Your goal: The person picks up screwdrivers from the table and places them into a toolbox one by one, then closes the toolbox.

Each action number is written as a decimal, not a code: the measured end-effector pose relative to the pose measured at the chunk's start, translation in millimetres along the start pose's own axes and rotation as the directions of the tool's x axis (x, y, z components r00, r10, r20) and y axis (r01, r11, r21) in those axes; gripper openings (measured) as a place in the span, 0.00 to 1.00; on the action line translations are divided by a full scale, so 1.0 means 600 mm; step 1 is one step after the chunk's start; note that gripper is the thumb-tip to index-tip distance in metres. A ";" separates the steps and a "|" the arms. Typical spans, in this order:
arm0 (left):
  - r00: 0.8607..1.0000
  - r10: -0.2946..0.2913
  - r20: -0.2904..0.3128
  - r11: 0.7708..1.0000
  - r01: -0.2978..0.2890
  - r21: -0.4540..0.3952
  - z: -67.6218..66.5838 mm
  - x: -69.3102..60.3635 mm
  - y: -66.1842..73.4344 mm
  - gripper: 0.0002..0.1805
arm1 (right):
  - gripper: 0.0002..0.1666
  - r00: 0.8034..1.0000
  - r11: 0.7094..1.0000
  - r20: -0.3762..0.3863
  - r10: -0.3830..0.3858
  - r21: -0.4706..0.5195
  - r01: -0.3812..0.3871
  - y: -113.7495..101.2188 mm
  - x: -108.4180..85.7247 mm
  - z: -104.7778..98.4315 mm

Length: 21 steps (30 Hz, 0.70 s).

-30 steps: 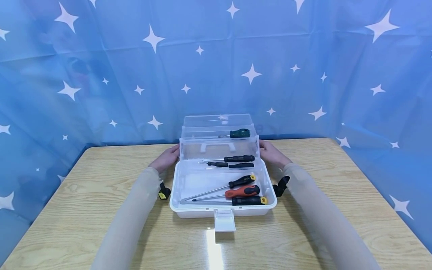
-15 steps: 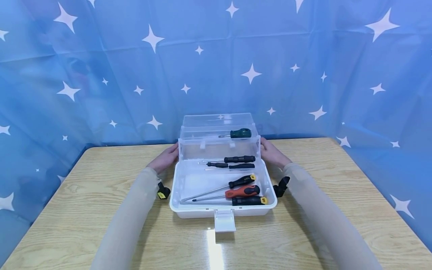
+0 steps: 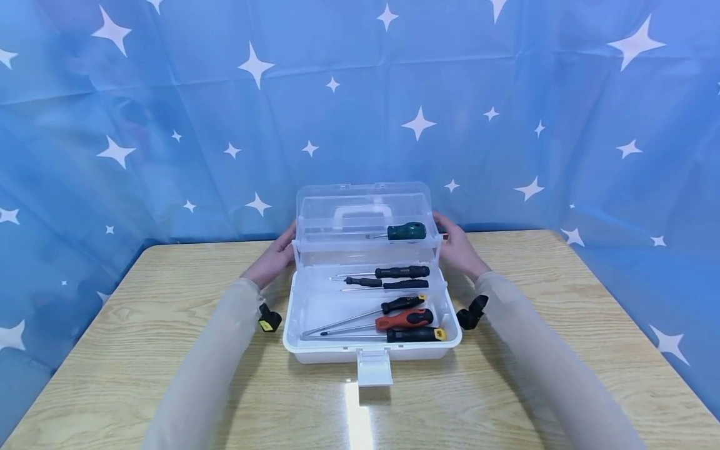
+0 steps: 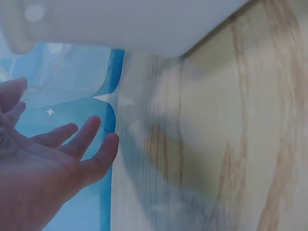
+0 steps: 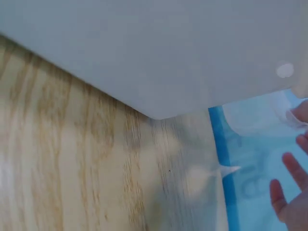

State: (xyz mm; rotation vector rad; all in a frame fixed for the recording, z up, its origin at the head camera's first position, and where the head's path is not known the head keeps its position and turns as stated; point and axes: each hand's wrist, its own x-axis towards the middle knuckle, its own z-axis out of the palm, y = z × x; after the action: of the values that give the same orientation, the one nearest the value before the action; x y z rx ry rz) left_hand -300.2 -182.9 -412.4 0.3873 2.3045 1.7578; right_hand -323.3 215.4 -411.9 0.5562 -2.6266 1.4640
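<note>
A white toolbox [image 3: 371, 356] with a clear lid [image 3: 360, 191] and clear trays stands open on the table. In the upper tray lies a green-handled screwdriver [image 3: 407, 231]. Below it, black screwdrivers [image 3: 402, 272] lie in a lower tray. The base holds a red-handled screwdriver [image 3: 404, 319] between two black-and-yellow ones. My left hand [image 3: 273, 259] is at the lid's left side, fingers spread in the left wrist view. At the opposite side, my right hand [image 3: 458, 250] has a fingertip against clear plastic [image 5: 298, 120], its other fingers spread. The hands' far fingertips are partly hidden.
The toolbox's white latch flap [image 3: 374, 369] hangs down at the front. Around the box is a wood-grain table [image 3: 140, 350]. Close behind its back edge hangs a blue curtain [image 3: 349, 137] with white stars.
The clear lid and upper trays have swung up and forward, carrying the green screwdriver a little lower and to the right in view. Both hands have moved with the lid; the base has stayed.
</note>
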 end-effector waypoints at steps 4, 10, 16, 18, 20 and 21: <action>0.999 0.033 -0.025 0.999 -0.034 -0.037 0.003 0.000 0.006 0.34 | 0.37 0.996 0.998 -0.056 -0.062 -0.023 0.061 -0.003 0.001 -0.003; 0.996 0.064 -0.069 0.998 -0.063 0.020 0.008 0.007 0.012 0.34 | 0.37 0.983 0.988 -0.112 -0.146 -0.068 0.139 -0.009 0.003 -0.010; 0.994 0.074 -0.085 0.996 -0.070 0.050 0.009 0.004 0.016 0.35 | 0.36 0.979 0.982 -0.108 -0.174 -0.097 0.164 -0.008 0.001 -0.018; 0.994 0.074 -0.086 0.996 -0.070 0.057 0.007 0.000 0.019 0.34 | 0.36 0.977 0.979 -0.104 -0.188 -0.099 0.178 -0.008 -0.002 -0.022; 0.994 0.074 -0.083 0.995 -0.069 0.069 0.005 -0.004 0.021 0.34 | 0.35 0.974 0.976 -0.102 -0.202 -0.104 0.191 -0.009 -0.003 -0.027; 0.994 0.075 -0.082 0.995 -0.069 0.077 0.004 -0.007 0.023 0.34 | 0.34 0.973 0.974 -0.101 -0.208 -0.107 0.197 -0.011 -0.004 -0.030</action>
State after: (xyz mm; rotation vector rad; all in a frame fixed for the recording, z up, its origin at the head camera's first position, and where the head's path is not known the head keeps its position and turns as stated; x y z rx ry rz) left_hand -294.7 -178.4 -399.7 0.4216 2.4489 1.7581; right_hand -320.5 227.9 -397.9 0.6882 -2.4559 1.2629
